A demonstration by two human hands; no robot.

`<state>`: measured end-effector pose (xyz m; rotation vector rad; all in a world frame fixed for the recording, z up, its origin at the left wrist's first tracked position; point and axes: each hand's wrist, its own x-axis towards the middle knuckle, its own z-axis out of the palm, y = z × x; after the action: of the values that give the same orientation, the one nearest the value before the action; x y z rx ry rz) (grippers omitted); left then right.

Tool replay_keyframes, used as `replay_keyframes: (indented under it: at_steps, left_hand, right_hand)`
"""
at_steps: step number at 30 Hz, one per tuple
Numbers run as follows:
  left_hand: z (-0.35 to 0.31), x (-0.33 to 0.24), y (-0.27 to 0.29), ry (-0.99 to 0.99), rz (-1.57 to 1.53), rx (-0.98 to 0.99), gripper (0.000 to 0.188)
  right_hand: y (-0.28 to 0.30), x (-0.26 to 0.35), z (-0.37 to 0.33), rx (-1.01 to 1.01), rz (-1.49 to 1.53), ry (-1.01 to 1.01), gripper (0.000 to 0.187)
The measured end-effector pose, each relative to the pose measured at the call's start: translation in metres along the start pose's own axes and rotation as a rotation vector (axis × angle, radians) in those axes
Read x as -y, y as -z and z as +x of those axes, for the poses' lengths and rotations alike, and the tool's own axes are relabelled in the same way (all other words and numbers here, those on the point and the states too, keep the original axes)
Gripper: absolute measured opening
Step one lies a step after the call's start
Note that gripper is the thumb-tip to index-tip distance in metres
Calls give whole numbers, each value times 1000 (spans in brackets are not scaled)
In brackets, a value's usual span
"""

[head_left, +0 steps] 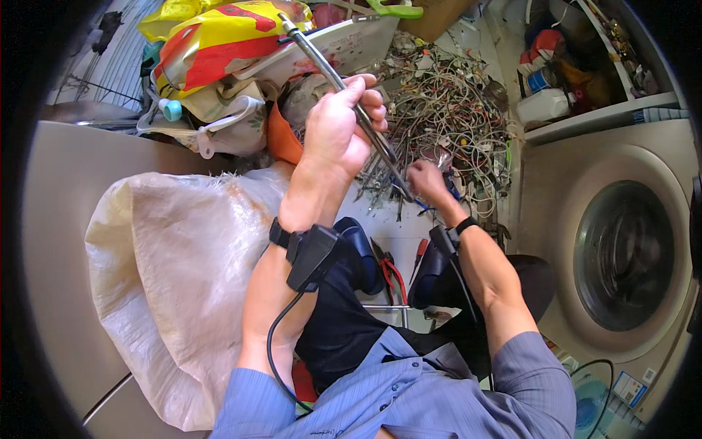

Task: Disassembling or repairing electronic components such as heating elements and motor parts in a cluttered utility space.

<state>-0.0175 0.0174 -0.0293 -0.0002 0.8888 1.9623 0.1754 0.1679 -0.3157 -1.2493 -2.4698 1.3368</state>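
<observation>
Left grip (349,121) closed around rod (319,60) | right grip (424,183) curled, its hold I cannot tell | rod's lower end just left of right grip | cables (462,110) beyond: rod may snag there if swung

The long, slim, silvery tube (316,55) looks like smooth metal, with glossy highlights along it. On the far side, the tangled heap of thin white and coloured cables (468,121) has a plastic-looking coating. To the left, the big whitish sack (183,271) appears woven from plastic, creased and faintly shiny. The yellow-and-red bag (219,47) at far left is glossy plastic film. At right, the beige washing machine (545,219) is smooth, its round dark door (625,252) glassy. Near, the blue-grey striped shirt (380,413) is matt cloth.
</observation>
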Motion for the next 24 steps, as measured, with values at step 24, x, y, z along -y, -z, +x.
replay_keyframes:
  at_steps: [24]
  left_hand:
    - [-19, -2, -2, 102, 27, -6, 13]
  right_hand:
    - [-85, -30, 3, -282, -412, -217, 23]
